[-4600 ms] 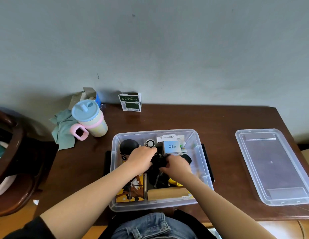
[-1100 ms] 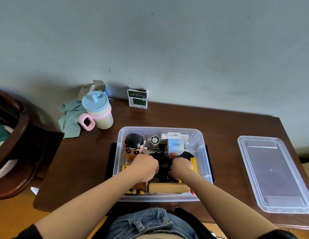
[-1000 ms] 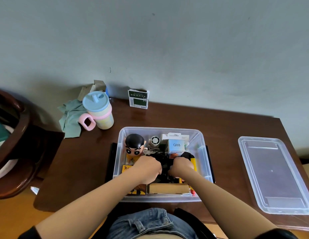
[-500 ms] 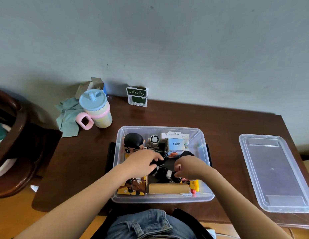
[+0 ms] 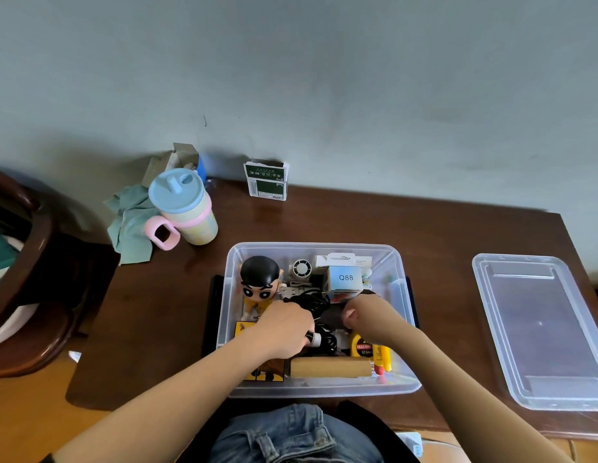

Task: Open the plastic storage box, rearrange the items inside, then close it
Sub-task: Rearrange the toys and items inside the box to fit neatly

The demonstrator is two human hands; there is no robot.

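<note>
The clear plastic storage box [image 5: 312, 246] stands open at the table's front, between my arms. Its lid [image 5: 538, 329] lies flat on the table to the right. Inside the box, my left hand [image 5: 284, 329] grips a bundle of black cable [image 5: 312, 304], and a plug end sticks out by my fingers. My right hand [image 5: 367, 317] is curled in a pinch at the cable's right side. Around them sit a cartoon figurine [image 5: 259, 279], a small fan [image 5: 302, 269], a blue Q88 box [image 5: 345, 278], a yellow tape measure [image 5: 362, 345] and a tan roll [image 5: 329, 367].
A pastel cup with a blue lid [image 5: 184, 208] stands at the back left on a green cloth [image 5: 130, 222]. A green and white carton [image 5: 266, 182] leans against the wall. A dark wooden chair [image 5: 30, 262] is left of the table. My lap is at the front edge.
Both hands stayed in the box working the black cable. In the last half second they moved slightly apart, and the tape measure and yellow markers now show below my right hand.
</note>
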